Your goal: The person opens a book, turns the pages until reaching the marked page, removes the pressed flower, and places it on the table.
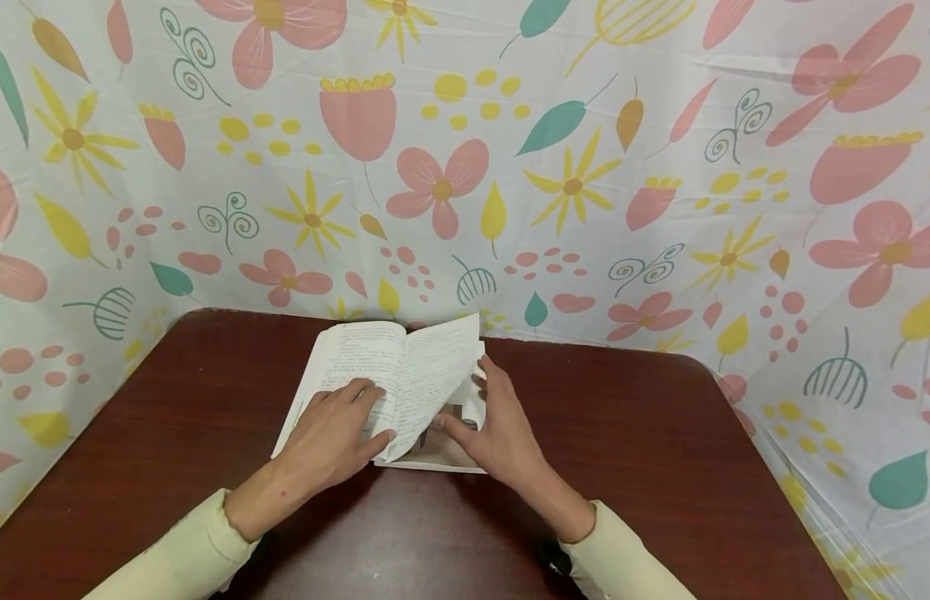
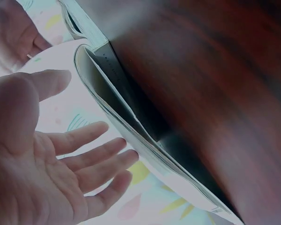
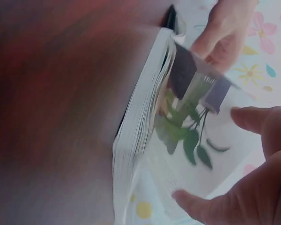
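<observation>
An open book [image 1: 360,354] lies on the table, its left pages full of printed text. My left hand [image 1: 326,437] rests over the lower left page, fingers loosely spread and thumb near the spine. In the left wrist view, the left fingertips [image 2: 131,157] come close to the bowed pages. A text page [image 1: 438,362] stands lifted and slanted over the right half. Below it shows a page with a picture [image 1: 435,454]; the right wrist view shows green leaves [image 3: 192,140] on a page. My right hand [image 1: 506,429] is at the right edge, thumb and fingers apart.
The dark red-brown table [image 1: 622,433] extends to both sides of the book. Behind it and at the sides hangs a white cloth [image 1: 510,208] printed with flowers and leaves. A small black object [image 1: 553,557] shows by the right sleeve [image 1: 615,550].
</observation>
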Demonstrator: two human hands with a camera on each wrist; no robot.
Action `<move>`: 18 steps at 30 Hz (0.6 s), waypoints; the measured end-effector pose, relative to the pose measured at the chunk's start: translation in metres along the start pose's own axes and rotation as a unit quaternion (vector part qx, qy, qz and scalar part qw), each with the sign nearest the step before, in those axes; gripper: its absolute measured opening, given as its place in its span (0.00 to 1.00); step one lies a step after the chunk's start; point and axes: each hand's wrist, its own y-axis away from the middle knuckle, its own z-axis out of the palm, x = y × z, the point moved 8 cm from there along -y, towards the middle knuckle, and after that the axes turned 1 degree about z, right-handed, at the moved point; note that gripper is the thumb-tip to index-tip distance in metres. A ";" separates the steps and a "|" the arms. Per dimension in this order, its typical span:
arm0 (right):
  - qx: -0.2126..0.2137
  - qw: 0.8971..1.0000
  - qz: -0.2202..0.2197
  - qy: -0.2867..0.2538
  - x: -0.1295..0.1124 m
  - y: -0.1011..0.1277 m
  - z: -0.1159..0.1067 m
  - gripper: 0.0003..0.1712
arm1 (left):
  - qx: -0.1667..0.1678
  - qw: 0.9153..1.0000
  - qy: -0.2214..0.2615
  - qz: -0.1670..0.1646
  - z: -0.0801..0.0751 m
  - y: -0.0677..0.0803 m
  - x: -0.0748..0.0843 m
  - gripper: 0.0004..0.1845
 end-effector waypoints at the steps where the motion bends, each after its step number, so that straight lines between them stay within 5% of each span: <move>1: -0.013 0.999 0.021 -0.029 0.002 0.001 0.003 0.55 | 0.001 1.000 0.003 0.001 0.000 -0.001 0.000 0.29; 4: -0.063 0.984 0.095 -0.140 0.009 0.004 0.015 0.44 | 0.008 1.000 0.008 0.005 0.000 -0.002 0.001 0.28; 8: -0.124 0.941 0.167 -0.268 0.011 0.010 0.033 0.32 | 0.015 1.000 0.011 0.002 0.000 -0.003 0.001 0.24; 13: -0.175 0.898 0.191 -0.356 0.006 0.017 0.048 0.28 | 0.009 0.999 0.048 -0.017 -0.002 -0.006 0.001 0.27; 18: -0.206 0.874 0.188 -0.398 0.001 0.021 0.054 0.29 | 0.000 0.997 0.079 -0.012 -0.005 -0.006 0.006 0.34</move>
